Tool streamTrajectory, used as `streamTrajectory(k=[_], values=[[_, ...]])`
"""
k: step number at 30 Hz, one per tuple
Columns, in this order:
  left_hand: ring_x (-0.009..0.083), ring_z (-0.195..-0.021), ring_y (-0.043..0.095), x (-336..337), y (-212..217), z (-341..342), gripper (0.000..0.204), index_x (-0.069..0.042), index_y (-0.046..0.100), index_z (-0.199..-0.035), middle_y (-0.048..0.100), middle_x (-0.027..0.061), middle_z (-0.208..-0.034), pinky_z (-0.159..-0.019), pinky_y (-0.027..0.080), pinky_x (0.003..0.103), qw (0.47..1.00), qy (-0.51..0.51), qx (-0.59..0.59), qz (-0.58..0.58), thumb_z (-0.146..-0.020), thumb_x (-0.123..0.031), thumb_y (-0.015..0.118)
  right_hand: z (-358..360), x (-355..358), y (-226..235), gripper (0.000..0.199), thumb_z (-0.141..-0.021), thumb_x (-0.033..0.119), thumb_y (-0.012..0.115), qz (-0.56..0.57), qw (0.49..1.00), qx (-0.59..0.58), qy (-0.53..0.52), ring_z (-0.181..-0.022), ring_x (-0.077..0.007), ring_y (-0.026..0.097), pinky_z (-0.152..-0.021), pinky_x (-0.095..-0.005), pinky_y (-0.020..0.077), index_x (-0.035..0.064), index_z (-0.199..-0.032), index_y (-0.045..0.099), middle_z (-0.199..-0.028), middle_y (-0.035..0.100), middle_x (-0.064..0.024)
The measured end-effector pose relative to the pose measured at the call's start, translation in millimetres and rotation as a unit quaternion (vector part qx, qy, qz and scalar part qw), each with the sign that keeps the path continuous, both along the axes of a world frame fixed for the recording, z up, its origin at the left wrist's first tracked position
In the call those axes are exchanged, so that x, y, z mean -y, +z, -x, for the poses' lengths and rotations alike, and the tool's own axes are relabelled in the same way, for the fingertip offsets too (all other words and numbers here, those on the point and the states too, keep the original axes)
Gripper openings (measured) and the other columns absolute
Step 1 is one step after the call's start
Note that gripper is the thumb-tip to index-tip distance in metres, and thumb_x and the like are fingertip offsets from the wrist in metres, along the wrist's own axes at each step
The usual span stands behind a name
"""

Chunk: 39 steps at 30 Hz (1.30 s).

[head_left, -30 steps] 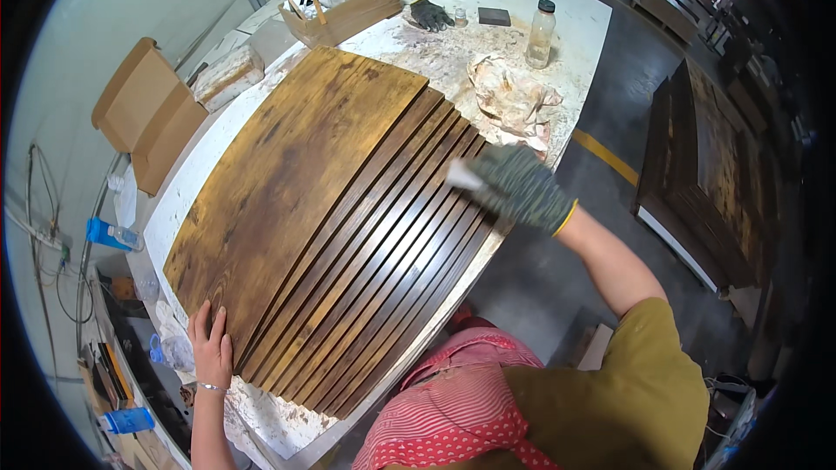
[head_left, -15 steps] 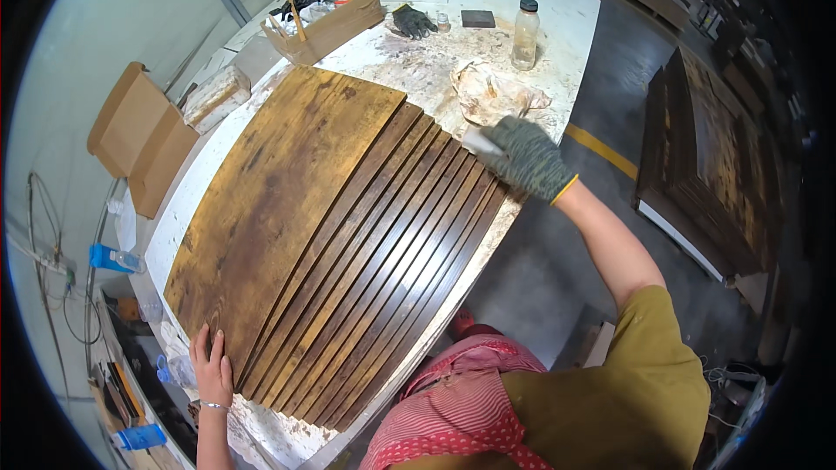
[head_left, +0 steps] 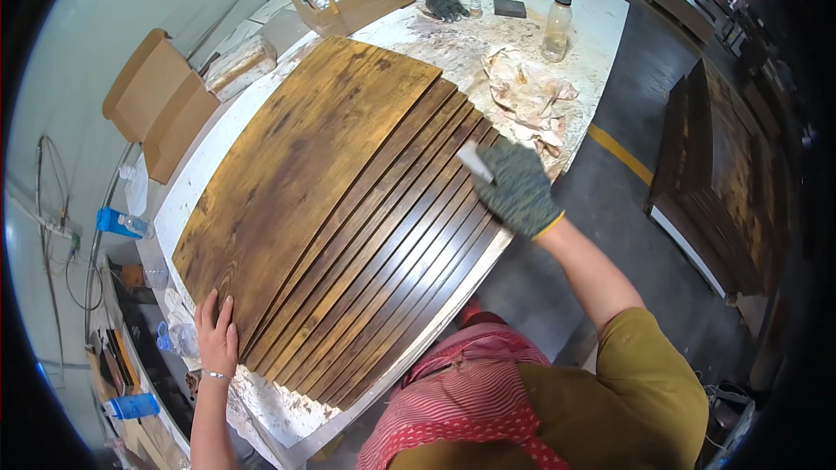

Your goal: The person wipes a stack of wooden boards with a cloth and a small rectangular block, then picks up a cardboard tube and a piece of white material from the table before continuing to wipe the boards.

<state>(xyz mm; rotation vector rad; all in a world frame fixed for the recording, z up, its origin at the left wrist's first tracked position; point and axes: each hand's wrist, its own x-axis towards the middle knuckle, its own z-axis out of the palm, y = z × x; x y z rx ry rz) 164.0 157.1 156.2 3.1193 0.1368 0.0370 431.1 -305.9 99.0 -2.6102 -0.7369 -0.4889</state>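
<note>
A fanned stack of brown wooden boards [head_left: 300,157] lies across the white table [head_left: 601,17], each lower board showing a strip along its right side. My left hand [head_left: 216,331] is bare and rests with spread fingers on the near left corner of the top board. In a dark green knitted glove, my right hand [head_left: 521,187] grips a small flat white pad [head_left: 475,163] over the far right end of the exposed strips. What exactly the pad is cannot be made out. Just beyond this hand lies a stained, crumpled cloth [head_left: 527,96].
Behind the stack stand a glass jar [head_left: 557,28], a dark block [head_left: 509,8], a spare glove [head_left: 446,5] and a filled cardboard box [head_left: 374,2]. An opened carton [head_left: 161,104] is at the left. More boards [head_left: 714,183] are piled to the right across the floor.
My right hand has moved from the far end of the strips, near the cloth, inward and toward me with the white pad. My left hand stays on the corner. The view has shifted slightly.
</note>
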Motion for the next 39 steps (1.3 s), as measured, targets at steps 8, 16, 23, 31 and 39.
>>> streamTrajectory(k=[8, 16, 23, 31, 39], values=[[0.042, -0.123, 0.034, -3.3, -4.6, 2.2, 0.041, -0.01, 0.055, -0.126, 0.04, 0.0174, -0.137, -0.106, 0.026, 0.048, 0.999, -0.016, 0.042, 0.015, -0.089, -0.023, 0.045, 113.2, -82.1, 6.1, 0.037, -0.075, 0.029, 0.063, -0.026, 0.984, -0.028, 0.176, -0.079, -0.0279, 0.056, -0.072, -0.0423, 0.0433, 0.0064, -0.104, 0.061, -0.082, 0.056, -0.0114], [0.0399, -0.116, 0.04, -8.7, -14.8, 4.7, 0.038, -0.014, 0.057, -0.124, 0.045, 0.0148, -0.133, -0.102, 0.032, 0.047, 0.994, -0.038, 0.106, 0.011, -0.087, -0.022, 0.05, 117.5, -93.3, -0.9, 0.038, -0.074, 0.026, 0.062, -0.021, 0.998, 0.034, 0.052, -0.083, -0.0333, 0.055, -0.075, -0.0432, 0.0423, 0.0016, -0.103, 0.06, -0.088, 0.056, -0.0159], [0.0367, -0.117, 0.041, -17.9, -24.7, 4.0, 0.037, -0.022, 0.058, -0.124, 0.047, 0.0105, -0.131, -0.094, 0.038, 0.046, 0.986, -0.053, 0.152, 0.038, -0.087, -0.027, 0.053, 236.7, -188.4, 16.0, 0.04, -0.073, 0.028, 0.063, 0.018, 0.983, -0.08, 0.163, -0.073, -0.0292, 0.053, -0.069, -0.0417, 0.0422, 0.0028, -0.103, 0.059, -0.081, 0.053, -0.0122], [0.0339, -0.115, 0.043, -18.9, -29.6, 7.2, 0.037, -0.026, 0.057, -0.126, 0.049, 0.0094, -0.129, -0.091, 0.042, 0.043, 0.985, -0.034, 0.165, 0.03, -0.089, -0.03, 0.052, 316.4, -270.5, 8.0, 0.029, -0.076, 0.027, 0.06, 0.054, 0.931, -0.129, 0.337, -0.072, -0.0281, 0.06, -0.067, -0.0415, 0.0442, 0.0054, -0.094, 0.06, -0.08, 0.059, -0.0108], [0.0333, -0.118, 0.041, -16.5, -33.8, 9.9, 0.037, -0.029, 0.056, -0.126, 0.048, 0.0076, -0.13, -0.089, 0.041, 0.047, 0.985, -0.017, 0.17, 0.038, -0.089, -0.033, 0.052, 283.1, -266.1, 31.5, 0.033, -0.08, 0.033, 0.057, 0.069, 0.93, -0.017, 0.36, -0.08, -0.0256, 0.058, -0.069, -0.0393, 0.0426, 0.0078, -0.101, 0.059, -0.084, 0.057, -0.0086]])
